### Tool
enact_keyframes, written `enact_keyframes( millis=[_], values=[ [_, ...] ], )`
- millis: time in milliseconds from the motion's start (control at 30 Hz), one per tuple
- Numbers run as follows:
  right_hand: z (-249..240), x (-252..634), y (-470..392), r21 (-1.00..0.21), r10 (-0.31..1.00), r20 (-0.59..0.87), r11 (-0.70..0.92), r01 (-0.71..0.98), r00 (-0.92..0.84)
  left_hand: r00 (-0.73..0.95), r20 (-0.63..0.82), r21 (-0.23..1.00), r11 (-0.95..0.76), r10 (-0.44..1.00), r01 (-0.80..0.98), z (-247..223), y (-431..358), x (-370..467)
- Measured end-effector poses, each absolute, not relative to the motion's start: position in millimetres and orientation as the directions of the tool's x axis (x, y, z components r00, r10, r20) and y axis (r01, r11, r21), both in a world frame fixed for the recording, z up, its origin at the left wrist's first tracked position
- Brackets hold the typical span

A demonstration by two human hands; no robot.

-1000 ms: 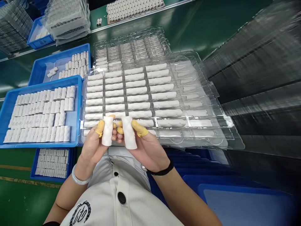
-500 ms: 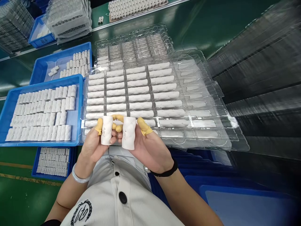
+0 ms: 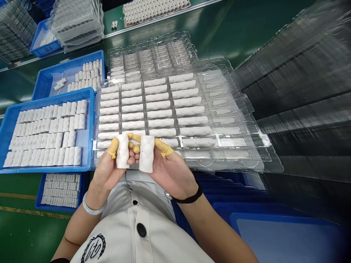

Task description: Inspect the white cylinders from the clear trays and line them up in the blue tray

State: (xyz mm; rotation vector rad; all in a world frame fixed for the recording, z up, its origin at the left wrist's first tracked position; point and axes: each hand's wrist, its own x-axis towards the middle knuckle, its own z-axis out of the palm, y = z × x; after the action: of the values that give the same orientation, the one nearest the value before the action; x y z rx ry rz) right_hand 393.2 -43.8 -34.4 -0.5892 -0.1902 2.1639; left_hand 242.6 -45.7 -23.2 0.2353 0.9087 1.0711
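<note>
My left hand (image 3: 108, 168) is closed on a white wavy-sided cylinder (image 3: 122, 151), held upright with small dark marks on its face. A second white cylinder (image 3: 146, 154) stands upright in my right hand (image 3: 171, 171), side by side with the first and a small gap apart. Yellow covers wrap several fingertips, and the fingers of both hands meet between the two pieces. Just beyond my hands lies a clear plastic tray (image 3: 241, 106) with rows of white pieces in four columns; its right column shows no white pieces clearly.
Blue bins of white cylinders (image 3: 91, 146) stand at the left, with another bin (image 3: 38, 204) lower down. Behind are a second clear tray (image 3: 192, 47), stacked trays (image 3: 79, 25) and a block of parts (image 3: 156, 11). Dark sheeting (image 3: 301, 80) hangs at the right.
The whole view has shifted slightly. The cylinder in my right hand has turned a little, so its dark marks show less; both pieces are still held.
</note>
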Motion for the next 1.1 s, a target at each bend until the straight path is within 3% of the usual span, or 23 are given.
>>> enact_keyframes(
  millis=[333, 500, 667, 1100],
  values=[
    [-40, 394, -47, -0.446, 0.831, -0.264, -0.555, -0.702, -0.489, 0.171, -0.52, 0.61, 0.504, 0.837, -0.611, -24, -49, 243],
    [-35, 394, -46, -0.385, 0.794, -0.31, -0.607, -0.695, -0.522, 0.247, -0.512, 0.578, 0.543, 0.823, -0.609, -24, -48, 241],
    [-25, 394, -43, -0.302, 0.761, -0.366, -0.642, -0.705, -0.536, 0.178, -0.56, 0.592, 0.541, 0.809, -0.597, -24, -45, 241],
    [-33, 394, -44, -0.378, 0.788, -0.325, -0.615, -0.692, -0.523, 0.146, -0.579, 0.556, 0.52, 0.802, -0.648, -20, -45, 244]
  ],
)
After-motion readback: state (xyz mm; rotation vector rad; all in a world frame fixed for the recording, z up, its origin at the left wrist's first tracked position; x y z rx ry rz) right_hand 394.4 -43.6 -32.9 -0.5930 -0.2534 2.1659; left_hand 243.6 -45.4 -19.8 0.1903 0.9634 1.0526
